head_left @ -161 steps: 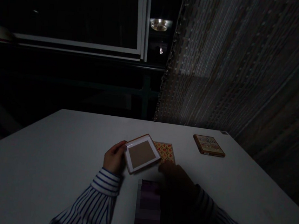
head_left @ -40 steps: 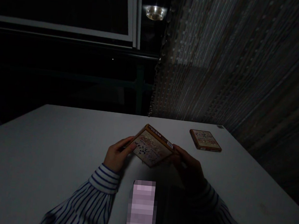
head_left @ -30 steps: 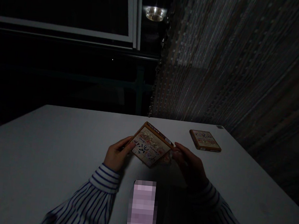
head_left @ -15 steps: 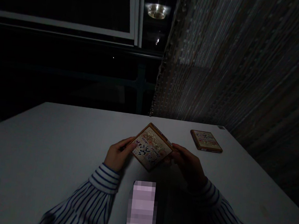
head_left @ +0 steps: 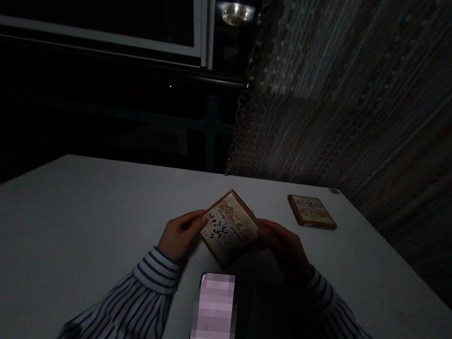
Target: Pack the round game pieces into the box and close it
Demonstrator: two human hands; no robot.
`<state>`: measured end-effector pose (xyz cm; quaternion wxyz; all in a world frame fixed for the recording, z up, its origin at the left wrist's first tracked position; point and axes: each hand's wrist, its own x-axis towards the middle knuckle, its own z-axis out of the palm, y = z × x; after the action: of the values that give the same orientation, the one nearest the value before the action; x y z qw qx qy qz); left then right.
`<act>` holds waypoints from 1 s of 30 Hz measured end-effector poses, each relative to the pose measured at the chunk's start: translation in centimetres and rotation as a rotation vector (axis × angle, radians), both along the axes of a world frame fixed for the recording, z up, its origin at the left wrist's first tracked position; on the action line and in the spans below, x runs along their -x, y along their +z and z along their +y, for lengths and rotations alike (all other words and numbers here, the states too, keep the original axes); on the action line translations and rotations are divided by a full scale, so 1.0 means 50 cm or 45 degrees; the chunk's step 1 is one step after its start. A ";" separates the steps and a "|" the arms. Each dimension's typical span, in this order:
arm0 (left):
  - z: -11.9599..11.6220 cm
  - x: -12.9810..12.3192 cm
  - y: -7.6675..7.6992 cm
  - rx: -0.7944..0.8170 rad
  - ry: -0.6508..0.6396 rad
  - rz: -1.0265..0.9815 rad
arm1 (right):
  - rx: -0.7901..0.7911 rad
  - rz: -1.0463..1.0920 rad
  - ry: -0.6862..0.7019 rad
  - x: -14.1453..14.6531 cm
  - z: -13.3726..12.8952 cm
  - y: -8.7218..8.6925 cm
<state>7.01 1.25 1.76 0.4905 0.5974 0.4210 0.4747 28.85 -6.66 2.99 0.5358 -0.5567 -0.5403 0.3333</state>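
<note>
Between my hands is a flat square Chinese chess box [head_left: 229, 228], brown-edged with a printed pale lid, turned cornerwise with its face up toward me. My left hand [head_left: 180, 234] pinches its left corner, thumb on top of the lid. At the opposite corner my right hand [head_left: 284, 247] grips the edge; its fingertips are in shadow and partly hidden. A second Chinese chess box [head_left: 312, 212] of similar look lies flat on the table, beyond my right hand.
The white table [head_left: 99, 200] spreads under my arms. A phone-like object with a blurred screen [head_left: 215, 312] lies at the near edge. Behind the table hang a bead-string curtain [head_left: 297, 91] on the right and a window frame [head_left: 202, 23] on the left.
The held box has tipped, its lid now facing me more squarely and its near corner slightly lower. Both hands keep their grip. The other box stays put.
</note>
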 end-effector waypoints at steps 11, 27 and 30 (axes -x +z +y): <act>0.007 0.000 -0.021 0.179 -0.110 -0.184 | 0.084 0.306 -0.061 -0.008 0.005 -0.007; -0.011 -0.013 -0.015 0.357 -0.361 -0.231 | 0.034 0.250 -0.131 -0.012 0.004 -0.013; -0.015 -0.016 -0.013 0.377 -0.414 -0.211 | 0.038 0.215 -0.134 -0.011 0.003 -0.013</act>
<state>7.79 0.52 1.09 0.6756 0.5379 0.3426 0.3699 29.42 -6.50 2.35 0.5880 -0.5621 -0.4582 0.3582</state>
